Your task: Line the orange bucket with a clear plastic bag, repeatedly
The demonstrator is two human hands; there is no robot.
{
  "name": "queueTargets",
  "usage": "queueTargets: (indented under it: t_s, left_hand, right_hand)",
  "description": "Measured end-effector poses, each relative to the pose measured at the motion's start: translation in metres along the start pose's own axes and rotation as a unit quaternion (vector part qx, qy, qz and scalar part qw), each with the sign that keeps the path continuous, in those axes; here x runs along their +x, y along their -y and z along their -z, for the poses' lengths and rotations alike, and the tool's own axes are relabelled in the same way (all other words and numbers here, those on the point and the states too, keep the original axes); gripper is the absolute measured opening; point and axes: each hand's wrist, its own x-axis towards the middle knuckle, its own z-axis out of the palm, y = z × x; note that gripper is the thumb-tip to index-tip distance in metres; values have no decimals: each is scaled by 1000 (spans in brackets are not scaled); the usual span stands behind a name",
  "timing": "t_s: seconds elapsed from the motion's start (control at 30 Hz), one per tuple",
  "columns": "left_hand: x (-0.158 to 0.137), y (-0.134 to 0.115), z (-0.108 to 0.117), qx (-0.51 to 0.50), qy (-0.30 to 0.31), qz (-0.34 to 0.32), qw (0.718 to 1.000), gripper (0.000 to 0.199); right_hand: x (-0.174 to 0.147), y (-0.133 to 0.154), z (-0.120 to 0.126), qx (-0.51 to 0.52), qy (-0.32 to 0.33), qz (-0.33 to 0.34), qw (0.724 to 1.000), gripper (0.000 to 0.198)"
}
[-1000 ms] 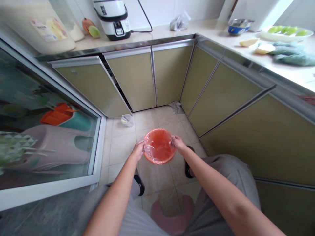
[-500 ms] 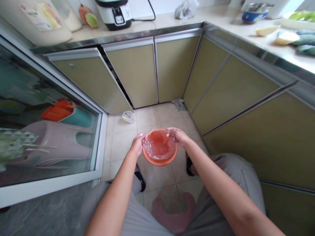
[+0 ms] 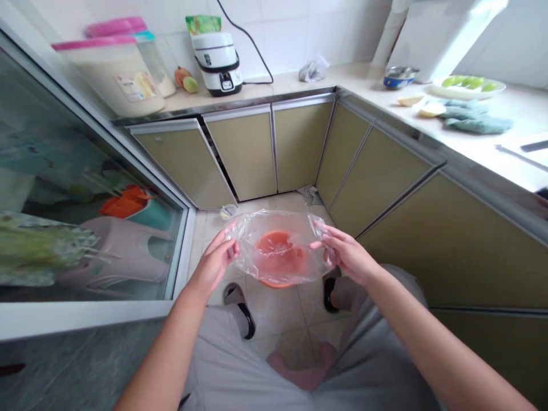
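- A clear plastic bag (image 3: 291,275) is stretched in the air between the two hands, in front of the person's knees.
- The left hand (image 3: 216,257) grips one side of the bag, with the thumb and the fingers closed on its edge.
- The right hand (image 3: 349,257) grips the opposite side in a similar way, and the film is gathered at the fingers.
- Directly under the bag there is an orange basin (image 3: 277,284), seen partly through the film; whether they touch, I cannot tell.
- The basin is between the two feet, which wear dark slippers (image 3: 247,321).
- Nearer to the body, a pink object (image 3: 302,378) shows between the legs.
- Farther away, on the tiled floor, stand a small clear cup (image 3: 229,212) and, in the corner of the cabinets (image 3: 305,142), a grey cloth (image 3: 310,195).
- Above, the counter (image 3: 282,90) carries a white rice cooker (image 3: 218,61) and a plate (image 3: 466,91) with green fruits (image 3: 475,83).
- At left is a glass door (image 3: 180,260).
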Motion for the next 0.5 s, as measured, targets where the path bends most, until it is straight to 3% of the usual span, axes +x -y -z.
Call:
queueTargets:
  t_s: [0.13, 0.27, 0.37, 0.5]
  left_hand:
    - [-86, -3, 2, 68, 27, 32, 997, 67]
    - [-148, 10, 4, 98, 38, 91, 990, 68]
    - [-175, 17, 5, 103, 52, 130, 985, 67]
    - [-187, 15, 8, 111, 70, 156, 979, 61]
  right_hand:
    - [-83, -14, 15, -17, -36, -25, 999, 70]
    - [-150, -35, 24, -19, -74, -69, 995, 77]
    - [-187, -48, 27, -9, -87, -106, 991, 81]
    - [-213, -52, 27, 9, -98, -134, 986, 84]
